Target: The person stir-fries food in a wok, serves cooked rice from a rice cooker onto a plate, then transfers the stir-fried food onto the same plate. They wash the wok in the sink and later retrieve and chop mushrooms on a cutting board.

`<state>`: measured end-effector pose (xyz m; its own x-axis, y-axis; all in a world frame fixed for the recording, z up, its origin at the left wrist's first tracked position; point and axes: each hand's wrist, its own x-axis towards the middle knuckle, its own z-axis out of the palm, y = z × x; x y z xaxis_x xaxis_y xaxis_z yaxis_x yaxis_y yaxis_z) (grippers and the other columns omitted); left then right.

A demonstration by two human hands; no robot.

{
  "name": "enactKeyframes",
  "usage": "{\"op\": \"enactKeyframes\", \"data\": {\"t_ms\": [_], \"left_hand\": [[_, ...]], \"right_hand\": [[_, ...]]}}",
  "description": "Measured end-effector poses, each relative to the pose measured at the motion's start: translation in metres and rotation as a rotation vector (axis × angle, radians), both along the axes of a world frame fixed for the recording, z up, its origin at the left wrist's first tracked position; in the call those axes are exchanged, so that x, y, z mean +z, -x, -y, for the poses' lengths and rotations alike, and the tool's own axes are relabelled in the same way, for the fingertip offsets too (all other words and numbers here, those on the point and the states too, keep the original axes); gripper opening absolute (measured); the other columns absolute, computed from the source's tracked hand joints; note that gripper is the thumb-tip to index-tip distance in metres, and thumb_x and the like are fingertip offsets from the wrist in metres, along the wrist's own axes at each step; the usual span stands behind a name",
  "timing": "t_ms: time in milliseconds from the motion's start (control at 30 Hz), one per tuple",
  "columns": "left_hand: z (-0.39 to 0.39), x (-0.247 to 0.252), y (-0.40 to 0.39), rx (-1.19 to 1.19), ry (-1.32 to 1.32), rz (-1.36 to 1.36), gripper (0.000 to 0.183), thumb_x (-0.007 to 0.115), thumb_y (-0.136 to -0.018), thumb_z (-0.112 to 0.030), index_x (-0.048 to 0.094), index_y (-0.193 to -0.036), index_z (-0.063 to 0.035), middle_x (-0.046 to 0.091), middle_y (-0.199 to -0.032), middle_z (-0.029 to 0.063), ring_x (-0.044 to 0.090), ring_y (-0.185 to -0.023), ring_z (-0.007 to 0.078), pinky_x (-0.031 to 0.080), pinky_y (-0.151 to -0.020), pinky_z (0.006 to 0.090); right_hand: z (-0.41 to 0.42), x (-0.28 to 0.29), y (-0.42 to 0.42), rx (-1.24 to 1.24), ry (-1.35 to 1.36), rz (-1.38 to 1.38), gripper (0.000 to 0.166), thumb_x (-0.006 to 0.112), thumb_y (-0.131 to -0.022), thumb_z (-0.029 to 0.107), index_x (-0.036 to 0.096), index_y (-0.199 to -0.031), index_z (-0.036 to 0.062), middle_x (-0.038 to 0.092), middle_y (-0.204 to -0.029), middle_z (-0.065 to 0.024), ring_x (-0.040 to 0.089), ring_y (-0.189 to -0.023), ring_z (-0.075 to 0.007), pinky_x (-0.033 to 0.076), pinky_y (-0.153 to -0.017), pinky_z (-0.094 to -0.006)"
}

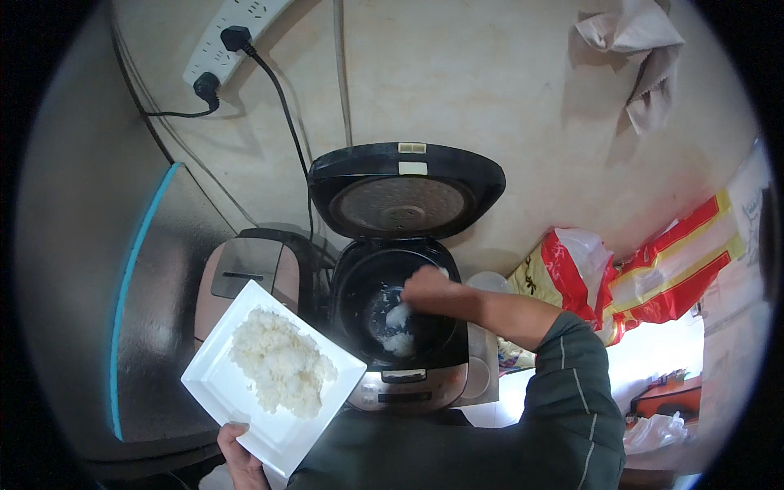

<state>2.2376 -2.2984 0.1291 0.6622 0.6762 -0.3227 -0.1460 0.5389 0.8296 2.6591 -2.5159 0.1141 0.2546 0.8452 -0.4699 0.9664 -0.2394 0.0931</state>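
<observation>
My left hand [237, 453] grips the near corner of a white square plate [269, 444], thumb on top. A mound of cooked white rice [285, 364] lies on the plate. My right hand [425, 289] is closed over the dark inner pot [361, 306] of a rice cooker [401, 392], whose lid [407, 190] stands raised. A white tip shows just beside the fist, probably a utensil, mostly hidden by the hand. Clumps of rice [399, 343] lie in the pot below the fist.
A second, closed cooker [248, 269] stands to the left, partly behind the plate. Red and yellow plastic bags [572, 275] lie at the right. A power strip [229, 43] with black plugs hangs on the wall; a cloth [643, 49] hangs upper right.
</observation>
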Motion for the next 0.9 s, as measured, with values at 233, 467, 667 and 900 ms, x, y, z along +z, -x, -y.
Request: {"op": "enactKeyframes", "data": {"t_ms": [233, 467, 667, 900], "left_hand": [[-0.002, -0.002, -0.005, 0.026, 0.186, 0.026, 0.079, 0.052, -0.068, -0.021, 0.043, -0.141, 0.0060, 0.060, -0.123, 0.0211, 0.063, -0.107, 0.0355, 0.057, -0.092, 0.0450], [-0.008, -0.007, 0.007, -0.024, 0.233, 0.047, 0.078, 0.053, -0.067, -0.019, 0.045, -0.140, 0.0062, 0.060, -0.124, 0.0228, 0.063, -0.110, 0.0375, 0.056, -0.094, 0.0469], [-0.010, -0.014, 0.008, -0.005, 0.206, 0.056, 0.085, 0.056, -0.063, -0.015, 0.038, -0.144, 0.0073, 0.057, -0.128, 0.0243, 0.061, -0.115, 0.0406, 0.052, -0.099, 0.0503], [-0.006, -0.015, -0.006, -0.105, 0.185, 0.069, 0.076, 0.056, -0.067, -0.015, 0.045, -0.138, 0.0093, 0.062, -0.121, 0.0240, 0.066, -0.104, 0.0393, 0.057, -0.090, 0.0479]], "right_hand": [[-0.006, -0.012, -0.014, -0.157, 0.304, -0.139, 0.025, 0.066, -0.088, 0.012, 0.075, -0.110, 0.0052, 0.072, -0.115, -0.0173, 0.071, -0.099, -0.0338, 0.057, -0.079, -0.0496], [-0.009, -0.094, -0.010, -0.081, 0.177, -0.512, 0.024, 0.059, -0.090, 0.014, 0.071, -0.079, -0.0027, 0.072, -0.080, -0.0151, 0.068, -0.067, -0.0252, 0.056, -0.066, -0.0376], [-0.020, -0.101, -0.013, -0.274, -0.159, -0.805, 0.037, 0.055, -0.092, 0.022, 0.067, -0.064, 0.0012, 0.066, -0.060, -0.0112, 0.063, -0.052, -0.0203, 0.052, -0.056, -0.0353], [0.009, 0.018, -0.007, -0.403, -0.351, -0.850, 0.026, 0.063, -0.089, 0.022, 0.067, -0.073, 0.0024, 0.066, -0.067, -0.0140, 0.064, -0.061, -0.0279, 0.051, -0.057, -0.0391]]}}
